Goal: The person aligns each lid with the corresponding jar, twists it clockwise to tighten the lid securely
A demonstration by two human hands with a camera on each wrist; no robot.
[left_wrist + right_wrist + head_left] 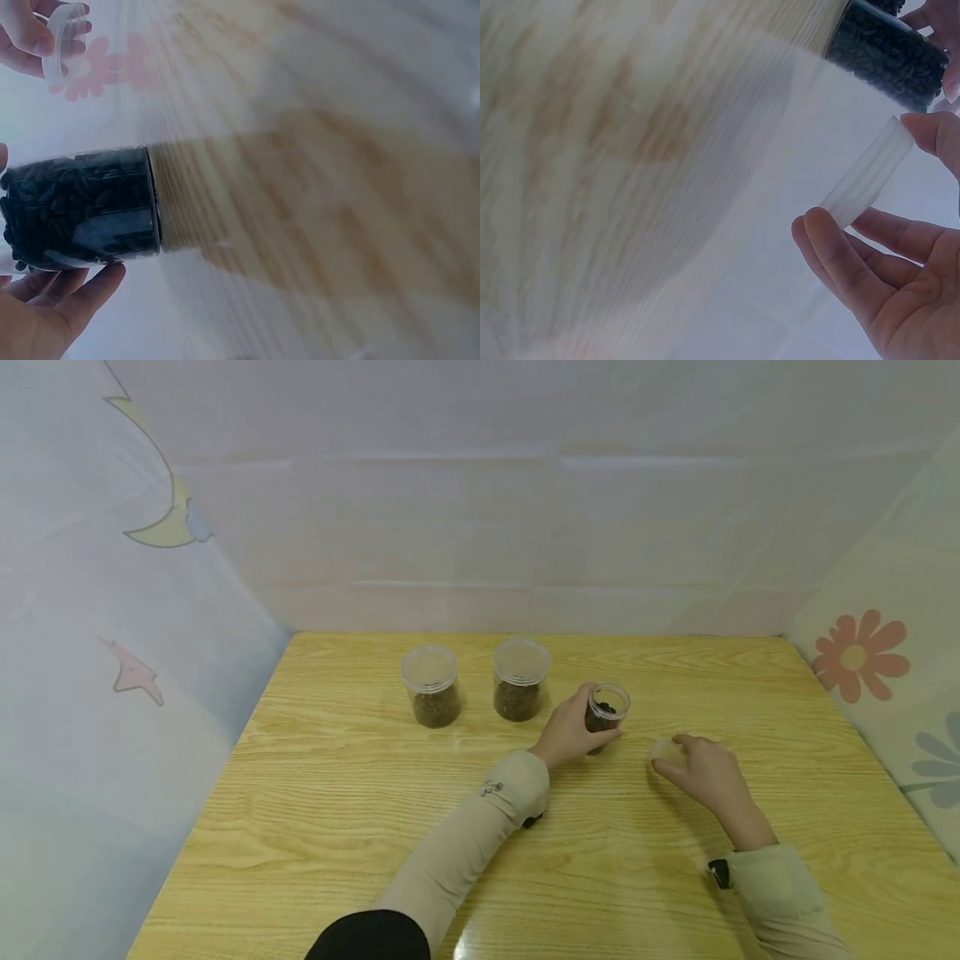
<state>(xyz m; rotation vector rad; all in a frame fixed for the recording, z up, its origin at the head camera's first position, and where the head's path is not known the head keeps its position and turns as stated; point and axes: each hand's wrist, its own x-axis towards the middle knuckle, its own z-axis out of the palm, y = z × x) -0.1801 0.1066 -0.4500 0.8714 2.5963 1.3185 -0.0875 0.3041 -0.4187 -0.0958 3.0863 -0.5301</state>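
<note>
Toward the right of the table in the head view, my left hand grips a clear jar by its side, fingers behind and thumb in front. The jar's top is uncovered. Small dark beans or seeds show through its wall in the left wrist view, where the jar fills the left side. To the right of it, my right hand holds a translucent round lid, apart from the jar. In the right wrist view, thumb and fingers pinch the lid by its edge, tilted on its side.
Two more clear jars with dark contents, a left one and a middle one, stand capped to the left of my left hand. The wooden table ends at a pale cloth backdrop at the back and sides.
</note>
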